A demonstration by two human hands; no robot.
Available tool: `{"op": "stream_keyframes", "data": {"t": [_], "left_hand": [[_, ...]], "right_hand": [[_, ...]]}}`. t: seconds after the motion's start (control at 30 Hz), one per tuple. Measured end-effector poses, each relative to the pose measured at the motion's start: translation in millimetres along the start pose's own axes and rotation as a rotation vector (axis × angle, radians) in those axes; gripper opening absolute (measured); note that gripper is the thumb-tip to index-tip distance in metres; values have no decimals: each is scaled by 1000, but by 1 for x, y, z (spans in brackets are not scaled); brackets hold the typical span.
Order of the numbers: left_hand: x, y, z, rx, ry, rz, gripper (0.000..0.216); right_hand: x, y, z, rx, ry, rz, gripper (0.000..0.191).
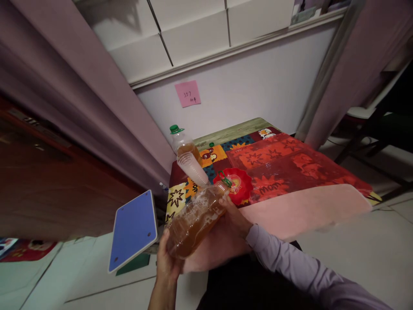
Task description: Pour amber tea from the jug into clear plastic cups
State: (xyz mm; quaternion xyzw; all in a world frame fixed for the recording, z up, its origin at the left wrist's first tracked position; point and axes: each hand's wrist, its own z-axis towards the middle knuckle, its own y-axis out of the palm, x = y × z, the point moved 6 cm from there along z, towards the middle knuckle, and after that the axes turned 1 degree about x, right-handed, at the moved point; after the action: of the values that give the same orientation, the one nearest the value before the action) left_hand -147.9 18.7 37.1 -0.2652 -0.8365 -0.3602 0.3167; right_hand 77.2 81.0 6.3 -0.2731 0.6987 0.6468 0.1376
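Bottle (196, 219) of foamy amber drink sits tilted between both hands. Left hand (167, 262) wraps closed around its base, right hand (234, 217) grips closed just below the neck. Beyond the hands, second bottle (182, 144) and plastic cup (193, 168) are on the table (290, 172).

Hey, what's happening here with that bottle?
A person holds a clear plastic bottle of foamy amber liquid at a tilt, left hand under its base and right hand at its neck. Behind it, on the red patterned tablecloth, sit a second green-capped bottle, a leaning stack of clear plastic cups and a red dish.
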Motion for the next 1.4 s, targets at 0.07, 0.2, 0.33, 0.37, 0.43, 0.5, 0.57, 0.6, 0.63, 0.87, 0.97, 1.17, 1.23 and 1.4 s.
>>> {"op": "stream_keyframes", "data": {"t": [0.07,0.2,0.33,0.37,0.43,0.5,0.57,0.6,0.63,0.87,0.97,1.17,1.23,1.4], "left_hand": [[0,-1,0,0,-7,-3,23],[0,-1,0,-6,-24,5,24],[1,1,-1,-7,-12,19,24],[1,2,-1,-4,-8,24,24],[1,2,-2,0,-4,26,22],[2,3,-3,-9,-9,16,22],[2,5,-4,-19,-16,9,21],[2,5,-5,-20,-16,8,22],[3,5,-5,-16,-12,7,22],[4,11,-12,15,-18,20,19],[4,11,-13,25,-23,27,20],[4,8,-9,-2,0,44,25],[4,6,-8,-7,10,46,25],[4,5,-7,-10,13,48,27]], "right_hand": [[-1,0,0,10,-3,-13,69],[-3,0,0,24,-4,-14,68],[-4,2,-1,7,6,-15,72],[-4,3,-1,7,6,-21,72],[-4,3,-1,10,1,-36,72],[-6,3,0,18,-18,-48,71],[-7,3,0,25,-30,-59,72],[-7,3,0,28,-31,-62,72],[-7,4,-1,28,-26,-62,73],[-7,3,-2,20,-5,-47,73],[-7,2,-2,32,-4,-40,73],[-6,3,-3,35,12,9,71],[-7,2,-2,41,1,1,70],[-8,3,-1,44,-24,-19,68]]}}
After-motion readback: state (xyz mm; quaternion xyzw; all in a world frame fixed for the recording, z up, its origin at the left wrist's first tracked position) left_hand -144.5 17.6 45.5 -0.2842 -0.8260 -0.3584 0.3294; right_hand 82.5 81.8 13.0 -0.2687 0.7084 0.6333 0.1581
